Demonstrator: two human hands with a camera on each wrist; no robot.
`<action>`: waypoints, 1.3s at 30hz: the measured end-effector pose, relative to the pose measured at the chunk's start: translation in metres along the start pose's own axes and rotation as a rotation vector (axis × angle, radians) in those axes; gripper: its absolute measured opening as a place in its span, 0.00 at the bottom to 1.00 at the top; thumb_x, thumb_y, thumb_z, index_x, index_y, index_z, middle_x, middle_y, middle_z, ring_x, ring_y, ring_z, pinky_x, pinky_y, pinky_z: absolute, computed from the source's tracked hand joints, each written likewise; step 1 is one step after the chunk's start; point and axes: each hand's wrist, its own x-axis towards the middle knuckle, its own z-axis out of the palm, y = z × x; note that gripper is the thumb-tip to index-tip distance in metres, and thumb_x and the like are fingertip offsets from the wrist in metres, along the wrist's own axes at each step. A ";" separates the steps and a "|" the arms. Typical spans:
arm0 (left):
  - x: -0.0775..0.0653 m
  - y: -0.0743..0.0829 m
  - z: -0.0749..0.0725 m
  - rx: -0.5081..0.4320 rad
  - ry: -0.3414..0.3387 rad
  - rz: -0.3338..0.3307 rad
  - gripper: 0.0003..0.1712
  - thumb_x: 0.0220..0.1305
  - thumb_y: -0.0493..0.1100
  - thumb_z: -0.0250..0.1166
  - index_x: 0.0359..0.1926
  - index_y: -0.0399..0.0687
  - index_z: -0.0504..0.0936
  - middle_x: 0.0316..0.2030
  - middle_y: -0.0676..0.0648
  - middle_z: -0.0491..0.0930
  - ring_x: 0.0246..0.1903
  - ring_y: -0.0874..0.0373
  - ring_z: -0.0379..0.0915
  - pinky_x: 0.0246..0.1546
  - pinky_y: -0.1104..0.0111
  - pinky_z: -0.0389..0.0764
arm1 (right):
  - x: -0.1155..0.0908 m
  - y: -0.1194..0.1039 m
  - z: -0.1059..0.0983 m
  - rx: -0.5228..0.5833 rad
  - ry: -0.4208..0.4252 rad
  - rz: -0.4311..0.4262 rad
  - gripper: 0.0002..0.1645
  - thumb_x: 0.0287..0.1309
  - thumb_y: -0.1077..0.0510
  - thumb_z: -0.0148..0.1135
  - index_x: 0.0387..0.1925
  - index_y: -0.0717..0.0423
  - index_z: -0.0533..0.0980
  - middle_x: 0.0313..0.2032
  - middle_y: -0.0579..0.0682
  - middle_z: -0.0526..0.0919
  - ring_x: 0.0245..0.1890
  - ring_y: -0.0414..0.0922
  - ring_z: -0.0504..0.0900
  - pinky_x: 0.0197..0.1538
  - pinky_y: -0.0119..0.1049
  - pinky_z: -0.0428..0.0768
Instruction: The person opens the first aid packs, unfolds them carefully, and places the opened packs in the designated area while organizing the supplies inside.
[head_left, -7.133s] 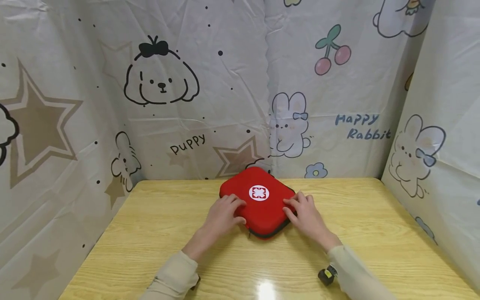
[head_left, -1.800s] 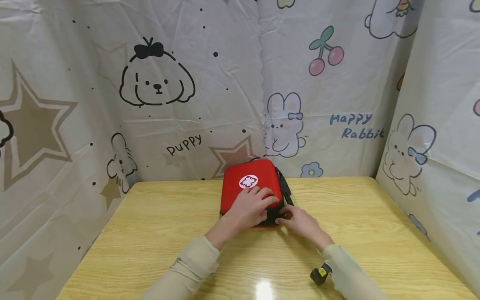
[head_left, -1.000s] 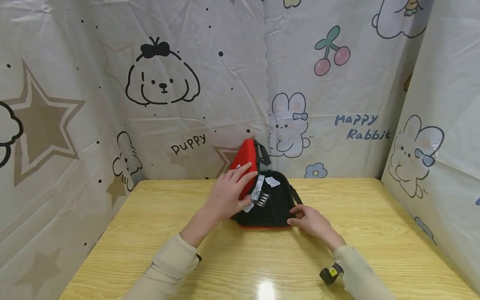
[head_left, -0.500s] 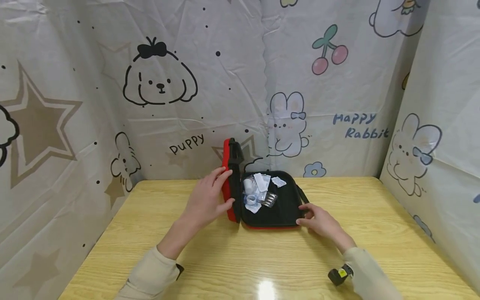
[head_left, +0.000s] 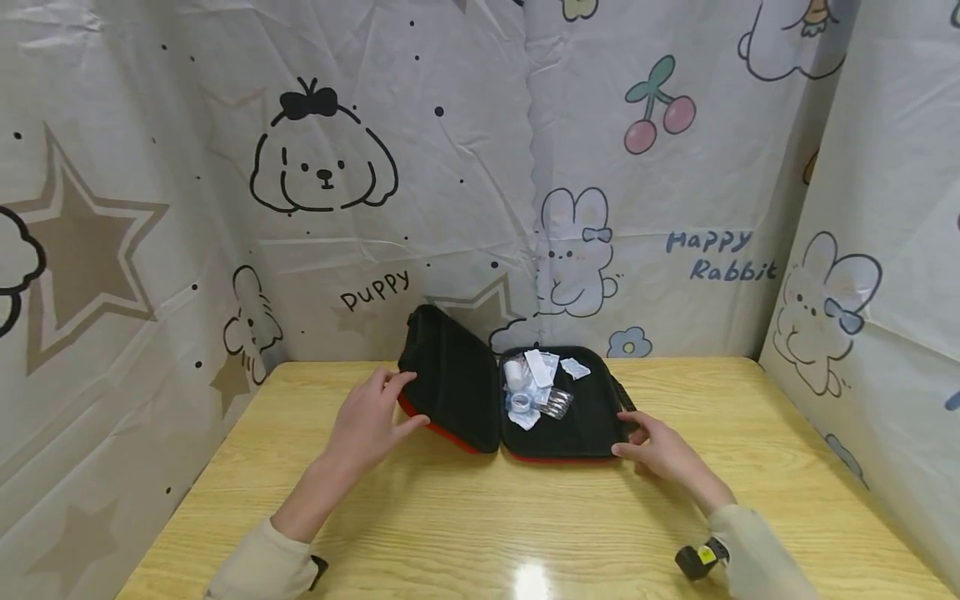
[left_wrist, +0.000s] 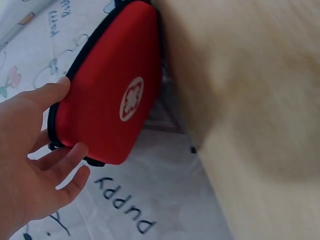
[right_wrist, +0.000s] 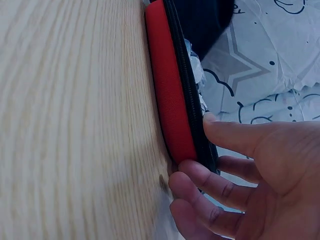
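A red first-aid case (head_left: pixel 592 429) with a black lining lies unzipped on the table. Its lid (head_left: pixel 453 379) leans back to the left, partway down. The left hand (head_left: pixel 363 425) holds the lid's outer rim between thumb and fingers. In the left wrist view the white cross emblem (left_wrist: pixel 132 99) shows on the lid's outer face. At the base's near right corner, the right hand (head_left: pixel 663 454) pinches the edge, thumb on the zipped rim. Inside the base lie a white roll (head_left: pixel 515 375), a tape roll (head_left: pixel 520 403), a silvery strip pack (head_left: pixel 557 403) and a small white packet (head_left: pixel 575 368).
The case stands near the back edge of a light wooden table (head_left: pixel 480 525). Behind it and at both sides hang pale printed cloths (head_left: pixel 465 183). A black strap (head_left: pixel 622 393) sticks out at the base's right side.
The case, earlier shut and turned on the table, has been opened. The left hand has swung the lid up and over leftward, uncovering the contents; the base and right hand have shifted slightly right.
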 end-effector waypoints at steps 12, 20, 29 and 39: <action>-0.026 -0.029 0.017 -0.047 -0.142 -0.097 0.36 0.54 0.57 0.74 0.57 0.39 0.80 0.41 0.43 0.76 0.31 0.55 0.69 0.36 0.60 0.75 | -0.001 0.007 -0.004 0.037 -0.020 0.003 0.41 0.58 0.55 0.69 0.68 0.64 0.65 0.37 0.56 0.77 0.23 0.45 0.78 0.24 0.36 0.73; -0.043 -0.043 0.024 -0.081 -0.266 -0.177 0.36 0.59 0.60 0.69 0.60 0.40 0.79 0.48 0.41 0.79 0.46 0.44 0.77 0.49 0.50 0.78 | -0.003 0.009 -0.006 0.051 -0.039 -0.011 0.41 0.59 0.55 0.68 0.69 0.64 0.64 0.37 0.55 0.78 0.22 0.44 0.77 0.22 0.37 0.75; -0.048 -0.053 0.031 -0.040 -0.377 -0.233 0.34 0.61 0.62 0.66 0.58 0.41 0.81 0.52 0.39 0.82 0.50 0.41 0.79 0.48 0.49 0.79 | -0.006 0.007 -0.009 0.051 -0.076 -0.008 0.43 0.60 0.54 0.68 0.71 0.65 0.62 0.34 0.53 0.79 0.21 0.44 0.76 0.21 0.40 0.75; -0.044 -0.060 0.021 -0.024 -0.501 -0.261 0.25 0.62 0.60 0.66 0.54 0.51 0.85 0.49 0.46 0.85 0.47 0.48 0.82 0.37 0.57 0.79 | -0.011 0.006 -0.018 0.049 -0.118 0.006 0.43 0.60 0.53 0.68 0.72 0.64 0.62 0.27 0.52 0.82 0.19 0.43 0.73 0.21 0.37 0.72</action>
